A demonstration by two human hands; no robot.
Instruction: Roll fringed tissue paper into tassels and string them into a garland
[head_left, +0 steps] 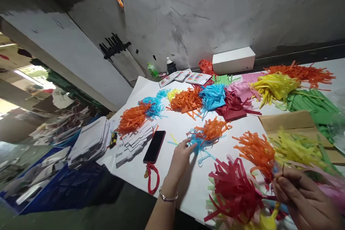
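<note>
My left hand (pixel 181 155), with a bracelet at its wrist, reaches over the white table. Its curled thumb and fingers close on the near-left edge of a blue paper tassel (pixel 198 141). An orange paper tassel (pixel 212 128) lies against the blue one. At the lower right, my right hand (pixel 306 194) is closed, thumb against fingers, at the tied end of another orange tassel (pixel 256 152). A thin brown tie (pixel 283 169) sticks up from its fingertips. Just left of this hand sits a crimson paper tassel (pixel 234 190), on top of mixed coloured strips.
A phone (pixel 154 146) with a red strap and stacked white cards (pixel 134 143) lie left. Several coloured tassels line the back, near a white box (pixel 234 60). An open cardboard box (pixel 291 124) holds yellow strips. Blue crates (pixel 67 183) stand beside the table (pixel 172 124).
</note>
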